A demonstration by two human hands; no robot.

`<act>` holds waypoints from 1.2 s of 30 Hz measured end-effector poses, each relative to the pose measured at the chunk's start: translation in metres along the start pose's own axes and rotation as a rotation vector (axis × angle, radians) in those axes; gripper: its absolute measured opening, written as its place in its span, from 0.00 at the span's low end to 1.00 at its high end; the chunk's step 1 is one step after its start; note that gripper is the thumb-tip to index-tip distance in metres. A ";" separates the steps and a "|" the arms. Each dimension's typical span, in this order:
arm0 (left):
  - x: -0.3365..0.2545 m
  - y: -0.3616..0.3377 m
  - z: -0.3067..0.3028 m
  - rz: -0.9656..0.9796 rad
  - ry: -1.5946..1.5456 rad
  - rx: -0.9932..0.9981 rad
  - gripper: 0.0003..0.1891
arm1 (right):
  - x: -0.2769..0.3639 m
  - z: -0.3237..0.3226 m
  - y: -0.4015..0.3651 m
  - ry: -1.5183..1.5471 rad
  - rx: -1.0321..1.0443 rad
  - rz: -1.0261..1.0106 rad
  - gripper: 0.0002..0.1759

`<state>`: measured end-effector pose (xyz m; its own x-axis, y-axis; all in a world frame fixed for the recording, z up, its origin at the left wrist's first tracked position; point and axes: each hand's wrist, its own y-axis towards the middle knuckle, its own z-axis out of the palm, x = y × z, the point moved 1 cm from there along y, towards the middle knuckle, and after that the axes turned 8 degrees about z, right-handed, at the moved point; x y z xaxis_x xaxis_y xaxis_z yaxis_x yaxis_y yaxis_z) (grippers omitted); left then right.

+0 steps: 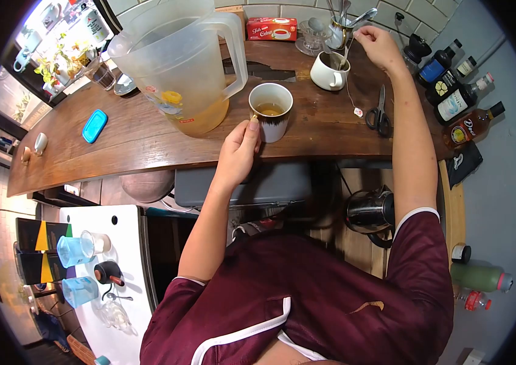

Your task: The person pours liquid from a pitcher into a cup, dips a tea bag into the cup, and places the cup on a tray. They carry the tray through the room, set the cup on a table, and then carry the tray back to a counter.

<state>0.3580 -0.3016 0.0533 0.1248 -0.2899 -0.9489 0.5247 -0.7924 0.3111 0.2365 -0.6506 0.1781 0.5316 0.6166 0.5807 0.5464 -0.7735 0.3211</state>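
My left hand (241, 149) is closed on the handle of a white mug (275, 131) with a dark and gold pattern, which holds amber liquid. The mug is upright near the table's front edge. At the back right, my right hand (381, 47) pinches the upper end of a thin spoon (346, 56), whose lower end is inside a rounded white cup (330, 79). A tea bag string hangs over that cup's side, its paper tag (358, 112) lying on the table. Left of the mug stands a large translucent pitcher (176, 73) with some yellowish liquid at its bottom.
Black scissors (380, 118) lie beside the tag. Several bottles (453, 103) line the right wall. Behind are a red tea box (271, 28) and a metal holder (338, 33) with spoons. A blue lid (94, 126) lies left on the wooden table (148, 149); an electric kettle (369, 210) is below.
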 end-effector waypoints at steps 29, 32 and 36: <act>-0.003 -0.001 -0.005 -0.058 -0.099 0.055 0.18 | 0.130 0.027 -0.123 0.193 0.505 -0.382 0.10; -0.004 -0.001 -0.004 -0.055 -0.104 0.072 0.18 | 0.133 0.032 -0.123 0.105 0.525 -0.386 0.10; -0.004 -0.001 -0.004 -0.045 -0.096 0.076 0.18 | 0.138 0.031 -0.126 -0.061 0.456 -0.500 0.08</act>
<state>0.3605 -0.2978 0.0561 0.0191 -0.3005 -0.9536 0.4620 -0.8432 0.2750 0.2609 -0.4639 0.1949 0.1726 0.9014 0.3972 0.9472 -0.2626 0.1842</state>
